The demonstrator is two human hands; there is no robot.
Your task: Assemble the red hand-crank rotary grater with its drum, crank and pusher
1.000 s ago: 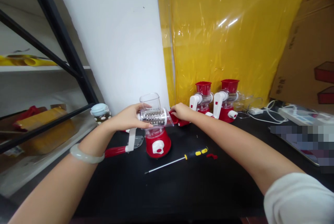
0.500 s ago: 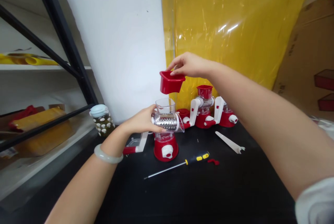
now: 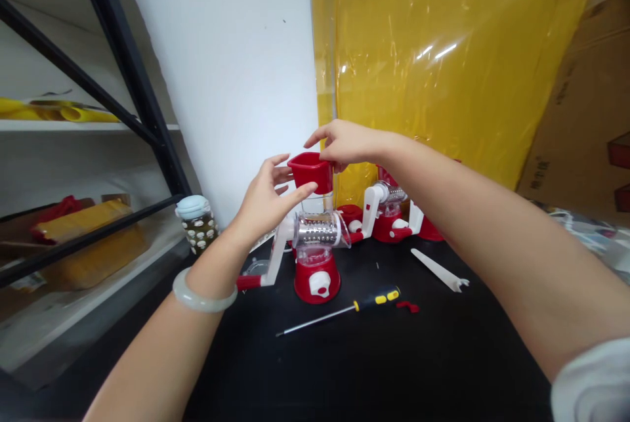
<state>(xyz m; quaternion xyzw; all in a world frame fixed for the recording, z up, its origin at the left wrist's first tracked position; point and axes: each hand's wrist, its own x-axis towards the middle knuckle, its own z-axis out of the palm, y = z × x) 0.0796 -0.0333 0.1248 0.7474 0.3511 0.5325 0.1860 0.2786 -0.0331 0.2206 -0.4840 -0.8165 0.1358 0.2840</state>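
Observation:
A rotary drum grater [image 3: 317,232] stands on the black table, with a metal drum, a clear hopper and a red base. Partly lowered into the hopper is a red food pusher [image 3: 315,176]. My right hand [image 3: 342,143] grips the pusher's right rim, its index finger stretched out above. On the left, my left hand [image 3: 270,195] is open, thumb and fingers spread beside the pusher; whether the fingertips touch it I cannot tell. The white crank with its red handle [image 3: 249,282] hangs at the grater's left.
In front of the grater lies a screwdriver [image 3: 339,310], near a small red part [image 3: 407,306]. A white wrench-like tool [image 3: 440,270] is at the right. More graters [image 3: 388,212] stand behind. A lidded jar [image 3: 197,225] is by the shelf rack [image 3: 160,140].
The red food pusher has come down from above the grater into its clear hopper. My left hand has left the drum and risen beside the pusher, opening.

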